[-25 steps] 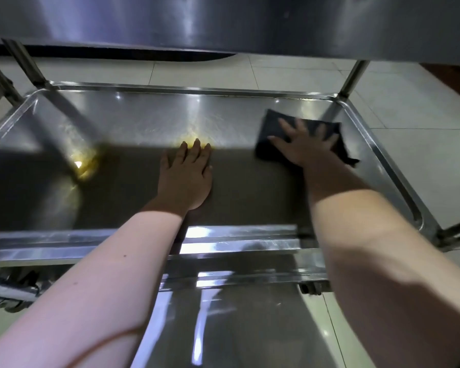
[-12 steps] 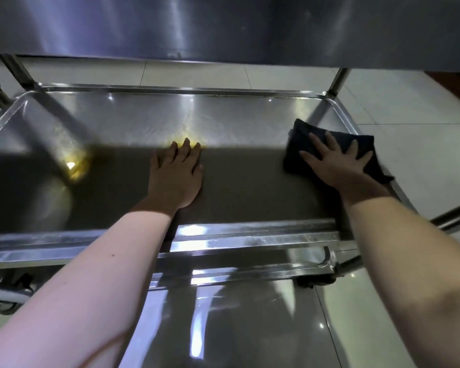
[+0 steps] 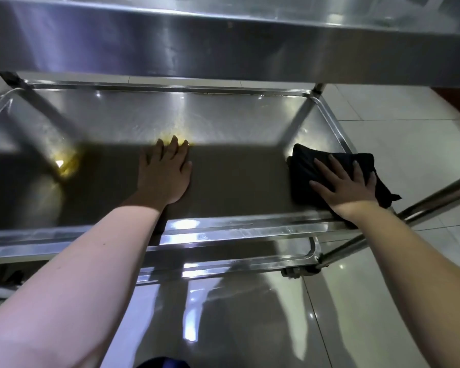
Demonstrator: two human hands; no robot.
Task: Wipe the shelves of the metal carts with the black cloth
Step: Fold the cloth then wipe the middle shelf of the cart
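Observation:
The metal cart's lower shelf [image 3: 237,123] is a shiny steel tray with a raised rim. A folded black cloth [image 3: 307,166] lies near its right front corner, partly over the right rim. My right hand [image 3: 343,187] presses flat on the cloth with fingers spread. My left hand [image 3: 165,173] rests flat on the shelf's middle, fingers straight and together. The cart's upper shelf [image 3: 223,43] hangs above and shades the near half of the lower one.
Cart legs [image 3: 436,197] and a lower cross tube run out to the right of the shelf. A caster [image 3: 292,272] shows under the front right corner. Glossy pale floor tiles [image 3: 396,144] surround the cart.
My right hand has slid the black cloth from the shelf's right middle to the right and toward the front rim. My left hand has stayed flat in the same place.

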